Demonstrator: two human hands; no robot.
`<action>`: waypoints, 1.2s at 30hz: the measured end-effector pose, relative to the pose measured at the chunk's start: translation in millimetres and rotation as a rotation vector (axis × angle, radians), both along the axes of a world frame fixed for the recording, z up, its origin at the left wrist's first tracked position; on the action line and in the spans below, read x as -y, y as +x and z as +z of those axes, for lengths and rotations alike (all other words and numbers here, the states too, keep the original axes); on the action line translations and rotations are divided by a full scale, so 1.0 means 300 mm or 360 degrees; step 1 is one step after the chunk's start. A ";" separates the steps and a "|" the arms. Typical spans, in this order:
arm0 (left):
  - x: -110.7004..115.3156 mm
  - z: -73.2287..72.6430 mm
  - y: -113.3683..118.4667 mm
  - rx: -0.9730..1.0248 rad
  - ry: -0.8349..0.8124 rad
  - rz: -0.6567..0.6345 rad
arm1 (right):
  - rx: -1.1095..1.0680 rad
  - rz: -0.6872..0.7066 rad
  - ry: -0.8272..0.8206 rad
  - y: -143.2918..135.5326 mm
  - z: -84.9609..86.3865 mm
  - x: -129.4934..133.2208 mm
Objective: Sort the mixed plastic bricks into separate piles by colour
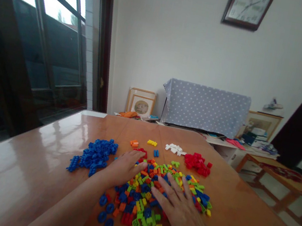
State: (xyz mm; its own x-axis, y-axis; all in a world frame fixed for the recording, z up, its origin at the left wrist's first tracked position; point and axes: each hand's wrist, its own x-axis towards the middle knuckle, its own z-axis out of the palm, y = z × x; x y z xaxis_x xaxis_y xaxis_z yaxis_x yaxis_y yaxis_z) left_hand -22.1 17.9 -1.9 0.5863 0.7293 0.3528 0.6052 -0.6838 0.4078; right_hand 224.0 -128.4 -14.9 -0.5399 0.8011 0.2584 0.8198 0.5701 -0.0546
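Note:
A mixed pile of coloured toy building bricks (142,198) lies on the table in front of me. My left hand (126,166) reaches over the pile's far left side, fingers stretched forward and thumb apart. Just beyond its fingertips are a few red bricks (141,150); whether it touches them I cannot tell. Over the right part of the pile, my right hand (178,206) is spread flat with its fingers apart and holds nothing. Several blue wheel-like pieces (102,216) sit at the near left edge of the pile.
A heap of blue bricks (97,154) stands left on the wooden table (42,172). Toward the back are small orange (134,143), yellow (152,143) and blue (156,153) groups, white pieces (174,149) and a red heap (197,164). A wooden stool (287,178) stands right.

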 end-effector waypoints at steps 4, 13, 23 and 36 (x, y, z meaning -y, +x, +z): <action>-0.032 0.004 -0.027 0.0138 0.0057 0.0121 | 0.0041 0.0229 0.0016 -0.103 -0.008 -0.014; -0.082 -0.032 -0.067 0.0106 -0.0010 0.0303 | 0.0037 0.0073 0.0009 -0.132 -0.054 -0.085; -0.086 -0.037 -0.073 0.0066 -0.0119 0.0388 | 0.0009 0.0101 0.0063 -0.144 -0.043 -0.079; -0.090 -0.032 -0.094 -0.0007 -0.0102 0.0371 | -0.0039 0.0134 -0.0170 -0.215 -0.034 -0.105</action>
